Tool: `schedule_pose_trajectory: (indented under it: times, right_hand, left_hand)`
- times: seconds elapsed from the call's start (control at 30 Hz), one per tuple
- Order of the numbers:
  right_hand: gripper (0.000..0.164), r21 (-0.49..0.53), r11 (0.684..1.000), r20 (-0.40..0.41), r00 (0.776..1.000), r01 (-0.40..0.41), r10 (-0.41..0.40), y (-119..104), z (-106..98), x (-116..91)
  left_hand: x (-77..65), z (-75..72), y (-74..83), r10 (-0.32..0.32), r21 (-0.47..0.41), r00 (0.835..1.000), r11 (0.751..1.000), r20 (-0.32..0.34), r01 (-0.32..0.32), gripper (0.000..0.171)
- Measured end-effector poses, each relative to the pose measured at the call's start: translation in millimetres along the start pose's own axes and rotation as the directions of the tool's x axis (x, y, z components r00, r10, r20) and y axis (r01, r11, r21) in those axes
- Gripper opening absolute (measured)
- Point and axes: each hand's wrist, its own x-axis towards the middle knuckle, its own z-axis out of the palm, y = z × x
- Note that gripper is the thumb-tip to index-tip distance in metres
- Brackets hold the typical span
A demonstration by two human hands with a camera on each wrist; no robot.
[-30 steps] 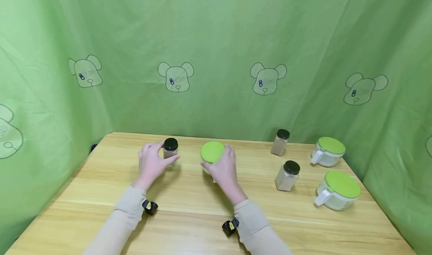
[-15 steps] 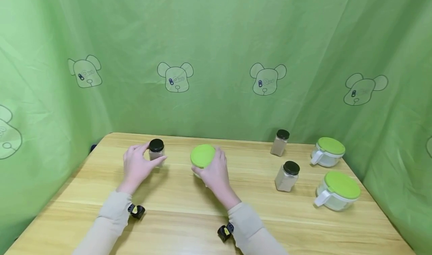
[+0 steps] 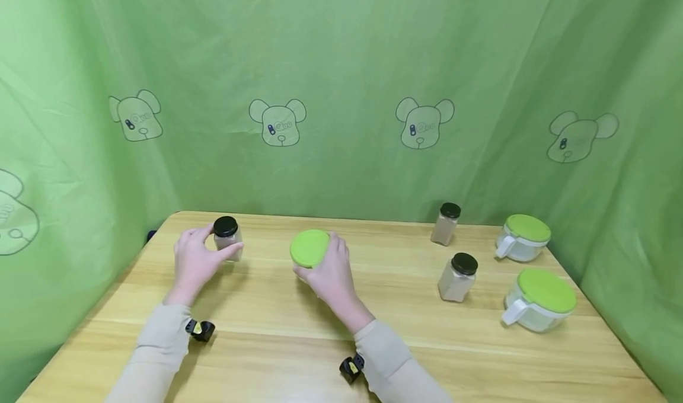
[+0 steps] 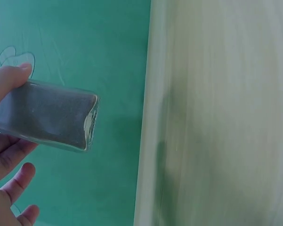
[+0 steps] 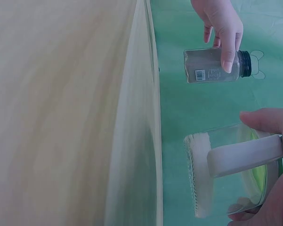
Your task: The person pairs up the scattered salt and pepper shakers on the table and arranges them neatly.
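Observation:
My left hand [image 3: 193, 262] grips a clear glass spice jar [image 4: 52, 115] with a black lid by its sides, thumb and fingers around the upper part. It holds grey-brown powder, and its base is off the table in the left wrist view. Farther right, my right hand [image 3: 333, 274] holds a seasoning jar [image 5: 226, 190] with a green lid and a white handle, gripping it near the lid. White contents lie at its bottom, which is also raised above the table. In the head view that jar's body is mostly hidden under lid and hand.
On the right of the wooden table [image 3: 288, 355] stand two more black-lidded spice jars [image 3: 445, 225] and two more green-lidded seasoning jars [image 3: 540, 299] with white handles. A green curtain [image 3: 341, 172] encloses the back and sides.
Both hands have moved left with the jars in them, the left hand somewhat farther than the right. The jars on the right have stayed in place.

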Motion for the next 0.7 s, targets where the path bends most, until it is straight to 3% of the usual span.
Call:
schedule_pose_trajectory:
  times: [0.4,0.7]
  right_hand:
    - [0.1,0.01,1.0,0.029,0.999,-0.026,0.026,-16.6,27.8,-3.0]
    - [0.1,0.012,0.996,-0.005,0.996,-0.09,0.09,-37.7,45.7,-6.7]
  left_hand:
    - [-1.5,-11.2,-7.6,-0.025,-0.01,0.998,1.0,0.051,0.026,0.065]
    - [-0.8,-14.8,-19.0,-0.004,-0.033,0.996,0.999,0.093,0.007,0.068]
